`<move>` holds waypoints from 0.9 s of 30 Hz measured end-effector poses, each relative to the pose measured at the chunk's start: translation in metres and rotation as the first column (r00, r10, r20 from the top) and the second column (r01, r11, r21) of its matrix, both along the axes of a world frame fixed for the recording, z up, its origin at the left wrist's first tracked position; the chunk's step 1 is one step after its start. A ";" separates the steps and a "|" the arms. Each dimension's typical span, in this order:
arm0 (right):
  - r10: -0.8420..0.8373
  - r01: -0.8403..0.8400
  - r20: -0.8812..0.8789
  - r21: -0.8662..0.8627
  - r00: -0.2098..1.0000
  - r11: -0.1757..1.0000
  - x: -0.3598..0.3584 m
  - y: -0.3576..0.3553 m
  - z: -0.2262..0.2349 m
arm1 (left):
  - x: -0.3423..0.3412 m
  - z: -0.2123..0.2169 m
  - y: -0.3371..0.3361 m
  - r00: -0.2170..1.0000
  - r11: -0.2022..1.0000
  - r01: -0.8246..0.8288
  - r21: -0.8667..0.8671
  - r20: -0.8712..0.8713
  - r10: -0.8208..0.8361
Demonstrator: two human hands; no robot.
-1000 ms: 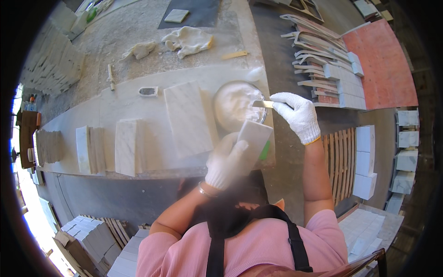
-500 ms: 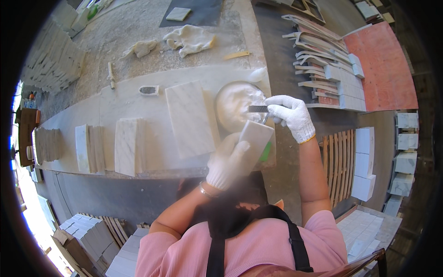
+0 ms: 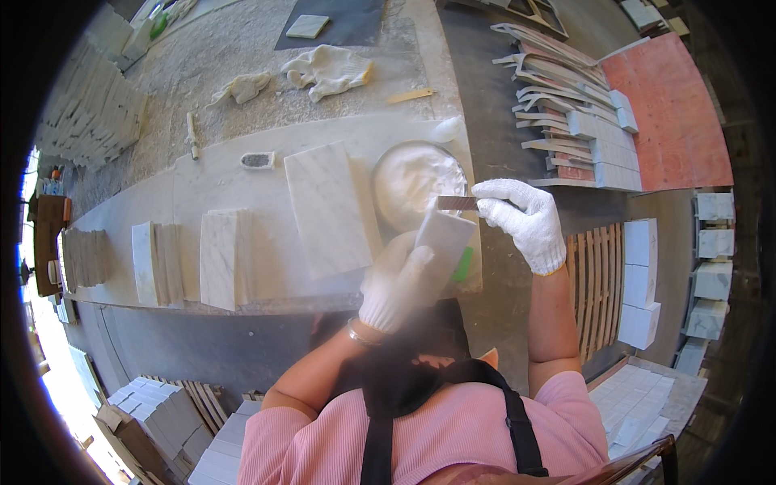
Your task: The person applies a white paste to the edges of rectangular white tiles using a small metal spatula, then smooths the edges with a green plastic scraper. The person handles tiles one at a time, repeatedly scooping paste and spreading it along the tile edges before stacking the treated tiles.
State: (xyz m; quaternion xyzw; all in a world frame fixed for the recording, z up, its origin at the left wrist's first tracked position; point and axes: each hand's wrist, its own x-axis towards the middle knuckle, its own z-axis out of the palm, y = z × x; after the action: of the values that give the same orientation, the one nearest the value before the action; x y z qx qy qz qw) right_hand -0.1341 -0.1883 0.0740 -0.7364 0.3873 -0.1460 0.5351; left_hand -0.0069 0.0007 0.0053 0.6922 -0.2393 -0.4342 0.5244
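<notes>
Being held just at the near side of the bowl point(image 3: 454, 156), a white slab point(image 3: 446, 242) is clamped in the gloved left hand point(image 3: 394, 279); thumb laid on its face, other fingers mostly hidden. Near the bowl's right rim, a flat scraper point(image 3: 455, 203) is pinched between thumb and fingers of the gloved right hand point(image 3: 524, 222). Its blade is held at the slab's far edge; contact cannot be told. White paste point(image 3: 414, 179) is contained in the bowl. Left of the bowl, a larger marble tile point(image 3: 330, 208) is seen.
</notes>
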 end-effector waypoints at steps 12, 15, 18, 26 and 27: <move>-0.004 0.008 0.019 -0.209 1.000 0.978 -0.005 -0.004 -0.011 | 0.001 -0.001 0.001 0.997 0.999 -0.004 -0.032 -0.082 0.001; -0.031 0.027 -0.013 -0.267 0.999 0.963 -0.003 -0.007 -0.020 | 0.001 0.003 0.003 0.975 0.999 -0.014 -0.047 -0.224 0.003; -0.015 -0.054 -0.139 -0.480 0.990 0.876 0.007 -0.014 -0.035 | 0.001 0.004 0.003 0.940 0.999 -0.021 -0.042 -0.340 0.006; -0.040 -0.113 -0.348 -0.408 0.937 0.906 0.032 -0.057 -0.039 | 0.002 0.002 0.005 0.905 0.999 -0.039 -0.022 -0.425 0.026; -0.083 -0.046 -0.330 -0.365 0.940 0.930 0.036 -0.068 -0.036 | 0.002 0.002 0.004 0.912 0.999 -0.035 -0.028 -0.410 0.021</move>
State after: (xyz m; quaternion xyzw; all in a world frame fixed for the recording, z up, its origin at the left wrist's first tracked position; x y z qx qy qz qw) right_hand -0.0984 -0.2561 0.0376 -0.8338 0.4464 -0.0918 0.3116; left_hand -0.0047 0.0051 0.0072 0.5802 -0.1217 -0.5577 0.5810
